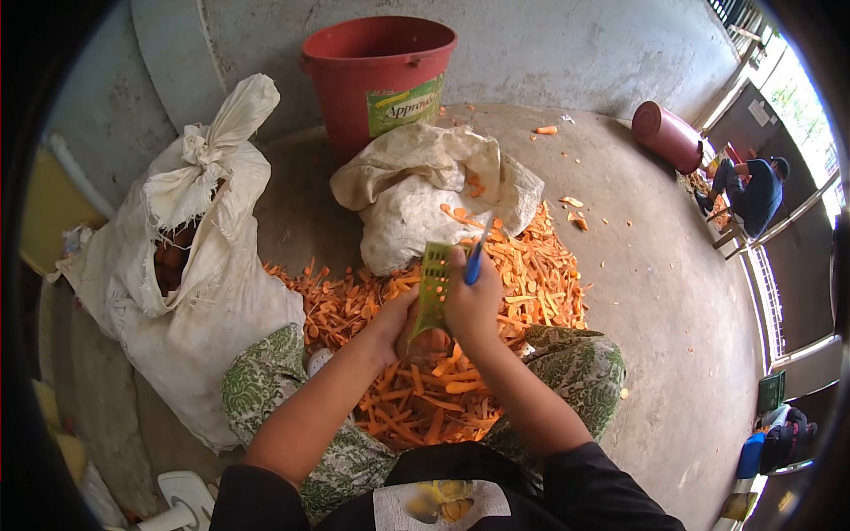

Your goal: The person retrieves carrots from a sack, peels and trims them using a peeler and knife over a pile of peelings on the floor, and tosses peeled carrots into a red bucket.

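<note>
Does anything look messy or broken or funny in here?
Yes. The tied white sack on the left has a frayed gap below its knot, as if torn. Carrot scraps lie loose on the floor. Off to the right, a reddish barrel seems to lie on its side, maybe tipped.

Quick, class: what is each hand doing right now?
Left hand: beside the green perforated tool; grip partly hidden, cannot be told.
Right hand: closed, holding a blue-handled knife and, apparently, that tool.
</note>
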Demonstrator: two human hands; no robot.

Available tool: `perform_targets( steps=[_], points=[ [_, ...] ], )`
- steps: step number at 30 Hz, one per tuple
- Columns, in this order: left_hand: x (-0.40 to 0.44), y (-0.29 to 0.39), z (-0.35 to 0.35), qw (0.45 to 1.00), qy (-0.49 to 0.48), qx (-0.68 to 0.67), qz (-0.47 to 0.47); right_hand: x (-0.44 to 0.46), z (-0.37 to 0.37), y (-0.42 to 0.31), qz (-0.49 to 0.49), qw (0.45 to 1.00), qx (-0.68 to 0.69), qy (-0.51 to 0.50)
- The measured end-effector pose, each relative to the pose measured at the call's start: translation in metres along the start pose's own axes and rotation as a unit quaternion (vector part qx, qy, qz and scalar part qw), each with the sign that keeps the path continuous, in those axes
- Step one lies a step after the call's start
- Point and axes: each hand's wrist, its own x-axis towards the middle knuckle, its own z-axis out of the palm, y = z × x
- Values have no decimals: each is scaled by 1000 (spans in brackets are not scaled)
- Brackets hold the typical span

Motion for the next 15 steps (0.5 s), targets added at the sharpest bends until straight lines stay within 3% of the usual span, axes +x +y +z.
perform_targets(
  steps=[3,7,9,11,13,15],
  points=[
    [-5,-1,7,999,24,12,16,-8,4,2,-21,997,-67,-11],
    [-1,-6,10,992,94,60,61,-2,4,10,46,992,-120,-15],
    [4,-6,-4,994,50,85,37,5,2,20,64,990,-122,-15],
    [4,-12,-2,994,8,108,12,17,2,36,32,978,-201,52],
    [-9,-29,18,973,93,209,-23,51,-17,63,65,967,-220,107],
    [-20,-30,28,973,87,212,-28,81,-39,99,16,938,-271,216]
  ],
)
